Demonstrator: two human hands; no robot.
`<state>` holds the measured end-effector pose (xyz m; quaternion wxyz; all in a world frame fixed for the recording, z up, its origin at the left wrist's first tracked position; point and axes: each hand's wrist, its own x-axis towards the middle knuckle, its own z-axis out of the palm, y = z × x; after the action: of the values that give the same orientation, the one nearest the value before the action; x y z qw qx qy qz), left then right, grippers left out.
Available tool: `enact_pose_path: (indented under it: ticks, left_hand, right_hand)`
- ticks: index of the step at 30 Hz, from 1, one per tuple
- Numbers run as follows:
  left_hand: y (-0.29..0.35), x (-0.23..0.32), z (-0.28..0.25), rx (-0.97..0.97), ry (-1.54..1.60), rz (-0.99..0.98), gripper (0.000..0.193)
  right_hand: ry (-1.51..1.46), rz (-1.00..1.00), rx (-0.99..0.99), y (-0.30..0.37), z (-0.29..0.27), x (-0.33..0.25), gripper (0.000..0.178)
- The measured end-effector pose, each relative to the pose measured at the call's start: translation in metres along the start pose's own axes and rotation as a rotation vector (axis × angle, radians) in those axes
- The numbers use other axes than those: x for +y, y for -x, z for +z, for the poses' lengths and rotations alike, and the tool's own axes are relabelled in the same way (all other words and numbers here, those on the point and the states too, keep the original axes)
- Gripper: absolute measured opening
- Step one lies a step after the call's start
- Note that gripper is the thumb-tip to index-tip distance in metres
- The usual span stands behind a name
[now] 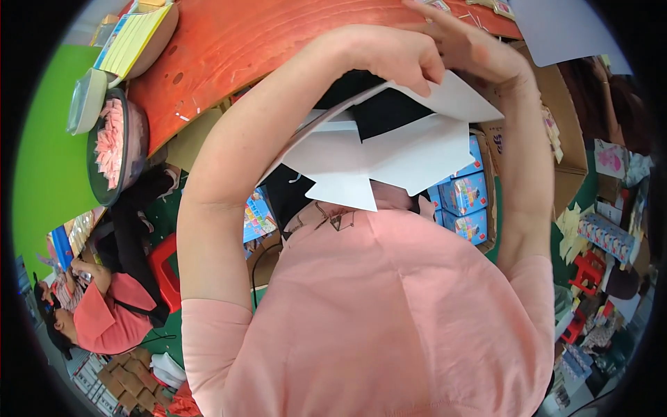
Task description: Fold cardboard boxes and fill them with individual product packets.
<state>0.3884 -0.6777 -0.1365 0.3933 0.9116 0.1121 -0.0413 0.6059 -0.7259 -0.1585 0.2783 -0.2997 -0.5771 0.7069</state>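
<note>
From here I have the left hand pinching the white card between bench and pink shirt, the right hand spread beside it, apparently mid-fold, the next move calling for a steady hold.

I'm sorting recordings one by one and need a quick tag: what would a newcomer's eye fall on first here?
Probably the white card in front of the pink shirt, its upper edge in the left hand, with the right hand beside it. Next, perhaps, the dark basin of small pink pieces at far left, beside the orange-red table.
</note>
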Motion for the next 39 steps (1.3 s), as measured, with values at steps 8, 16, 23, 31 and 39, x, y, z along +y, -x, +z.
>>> enact_pose_path:
  ticks: [8, 16, 23, 31, 39]
  left_hand:
    - [-0.037, 0.0, 0.013, -0.237, 0.118, 0.035, 0.022]
    - [0.054, -0.037, -0.055, 0.359, 0.368, -0.189, 0.033]
    - [0.092, -0.062, 0.037, 0.991, 0.844, -0.211, 0.079]
    - [0.087, -0.06, 0.048, 0.707, 1.184, -0.257, 0.078]
    - [0.072, -0.051, 0.018, 0.638, 0.953, -0.6, 0.061]
  right_hand:
    - [-0.072, 0.117, 0.374, 0.061, 0.072, 0.06, 0.13]
    - [-0.077, 0.139, 0.557, 0.052, 0.047, 0.083, 0.112]
    - [0.077, 0.29, 0.453, 0.057, 0.051, 0.037, 0.109]
    - [0.051, 0.106, 0.278, 0.079, 0.013, 0.056, 0.117]
    - [0.433, 0.357, 0.221, 0.035, 0.002, 0.025, 0.066]
